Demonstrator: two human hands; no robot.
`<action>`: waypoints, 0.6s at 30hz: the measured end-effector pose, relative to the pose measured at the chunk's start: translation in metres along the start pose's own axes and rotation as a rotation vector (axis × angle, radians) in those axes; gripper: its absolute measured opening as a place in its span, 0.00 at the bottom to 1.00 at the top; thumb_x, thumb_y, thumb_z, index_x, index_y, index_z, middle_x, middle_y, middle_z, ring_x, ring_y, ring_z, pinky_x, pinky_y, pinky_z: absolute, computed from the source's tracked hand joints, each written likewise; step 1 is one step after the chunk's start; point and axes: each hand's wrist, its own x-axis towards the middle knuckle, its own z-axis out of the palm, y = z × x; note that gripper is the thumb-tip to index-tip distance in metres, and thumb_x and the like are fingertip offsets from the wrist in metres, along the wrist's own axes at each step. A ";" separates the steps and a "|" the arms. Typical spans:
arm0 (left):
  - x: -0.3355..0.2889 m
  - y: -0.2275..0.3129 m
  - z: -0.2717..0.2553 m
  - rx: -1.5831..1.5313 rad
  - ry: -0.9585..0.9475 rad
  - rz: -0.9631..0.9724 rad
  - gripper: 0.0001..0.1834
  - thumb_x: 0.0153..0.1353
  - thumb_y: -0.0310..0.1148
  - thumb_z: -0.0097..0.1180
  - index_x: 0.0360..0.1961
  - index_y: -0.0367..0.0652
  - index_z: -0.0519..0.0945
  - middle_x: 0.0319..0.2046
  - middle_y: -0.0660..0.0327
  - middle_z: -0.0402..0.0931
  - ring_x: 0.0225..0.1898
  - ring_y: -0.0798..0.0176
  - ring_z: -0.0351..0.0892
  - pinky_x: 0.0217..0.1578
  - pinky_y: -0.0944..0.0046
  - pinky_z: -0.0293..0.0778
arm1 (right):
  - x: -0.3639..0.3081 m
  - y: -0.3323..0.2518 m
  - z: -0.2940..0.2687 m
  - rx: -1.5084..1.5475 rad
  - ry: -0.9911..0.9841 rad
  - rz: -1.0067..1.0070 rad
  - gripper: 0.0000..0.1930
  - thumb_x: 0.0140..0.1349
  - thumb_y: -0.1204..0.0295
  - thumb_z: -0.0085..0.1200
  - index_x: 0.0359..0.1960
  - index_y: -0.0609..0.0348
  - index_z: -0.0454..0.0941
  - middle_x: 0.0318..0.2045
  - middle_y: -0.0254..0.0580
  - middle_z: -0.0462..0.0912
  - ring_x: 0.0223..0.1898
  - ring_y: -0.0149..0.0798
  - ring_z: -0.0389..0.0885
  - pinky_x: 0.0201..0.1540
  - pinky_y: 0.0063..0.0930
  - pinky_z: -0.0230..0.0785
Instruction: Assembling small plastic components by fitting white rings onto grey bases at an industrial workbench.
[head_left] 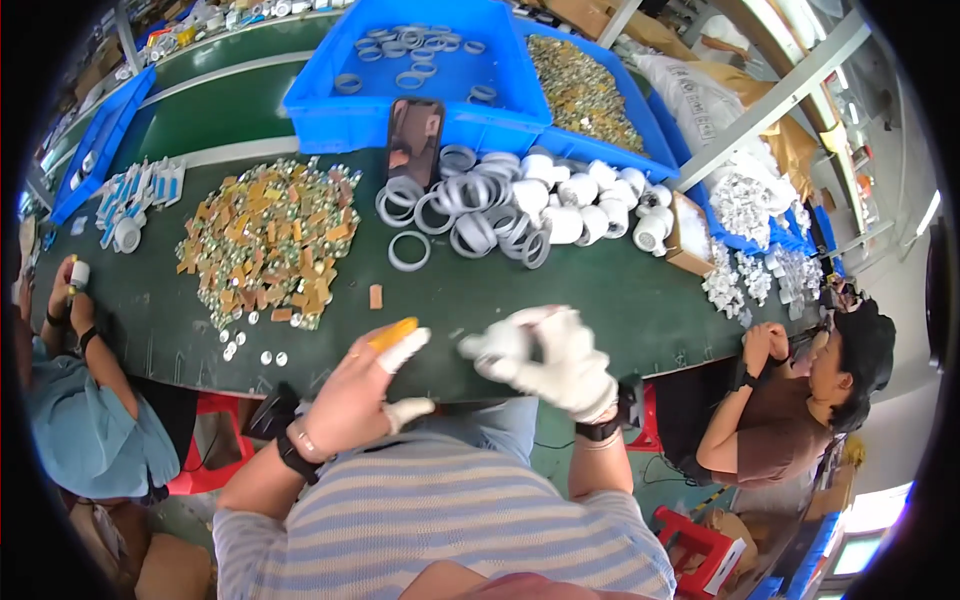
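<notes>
My left hand [357,388] is over the near edge of the green worktop [440,290], its fingers stretched out and apart with nothing between them. Yellow and white coverings sit on some of its fingertips. To its right, my right hand [565,362] wears a white glove. Thumb and fingers of that hand curl together around a pale, motion-blurred shape [500,345] whose kind I cannot make out. Ahead of the hands lie a heap of grey rings [465,205] and a group of white round housings [580,205]. A pile of small yellow-and-green parts [270,240] is at left.
Blue bins at the back hold rings [420,60] and small parts [585,95]. A phone [412,140] leans against the front bin [340,130]. Clear plastic pieces [750,200] are heaped at right. Co-workers sit at left [90,400] and right [790,400].
</notes>
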 end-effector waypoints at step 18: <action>-0.030 -0.026 0.006 -1.238 0.121 -0.509 0.37 0.62 0.23 0.70 0.67 0.46 0.61 0.59 0.57 0.72 0.55 0.63 0.79 0.55 0.60 0.79 | 0.104 0.020 0.124 -0.033 0.098 -0.250 0.11 0.64 0.69 0.67 0.44 0.59 0.83 0.35 0.46 0.84 0.38 0.46 0.85 0.41 0.39 0.79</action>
